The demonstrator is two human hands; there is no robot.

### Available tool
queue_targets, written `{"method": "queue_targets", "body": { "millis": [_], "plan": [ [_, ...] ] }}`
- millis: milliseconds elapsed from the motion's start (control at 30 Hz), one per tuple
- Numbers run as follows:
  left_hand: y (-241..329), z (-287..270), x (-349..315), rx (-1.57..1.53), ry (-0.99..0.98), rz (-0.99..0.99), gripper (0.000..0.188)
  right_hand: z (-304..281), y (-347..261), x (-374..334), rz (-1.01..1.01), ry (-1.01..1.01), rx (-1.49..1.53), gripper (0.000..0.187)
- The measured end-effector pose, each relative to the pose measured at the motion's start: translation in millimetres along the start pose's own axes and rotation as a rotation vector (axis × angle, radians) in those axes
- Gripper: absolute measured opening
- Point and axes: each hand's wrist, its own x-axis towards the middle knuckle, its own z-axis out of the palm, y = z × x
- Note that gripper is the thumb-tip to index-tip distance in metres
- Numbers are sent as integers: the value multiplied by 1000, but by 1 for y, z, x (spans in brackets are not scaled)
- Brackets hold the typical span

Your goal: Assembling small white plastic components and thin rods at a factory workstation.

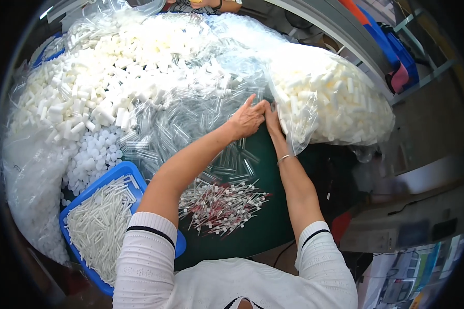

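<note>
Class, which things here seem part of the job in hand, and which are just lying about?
Probably the job:
bag, by the right hand
clear tubes, by the left hand
perhaps blue tray, lower left

Probably lying about:
blue item, upper right
pink item beside it

Your bare left hand (247,120): back uppermost, one finger extended forward, others angled rightward. Your bare right hand (272,121): close beside it, fingers partly hidden, grip unclear. Your bare left forearm (193,160): slants inward. Your bare right forearm (297,181): reaches forward, leaning slightly left.
</note>
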Motion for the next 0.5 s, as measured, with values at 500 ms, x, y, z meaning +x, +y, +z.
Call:
{"method": "queue_targets", "body": {
  "millis": [500],
  "plan": [
    [-50,-88,-83,-65,183,-275,33,-18,-246,-4,-381,32,38,56]
  ]
}}
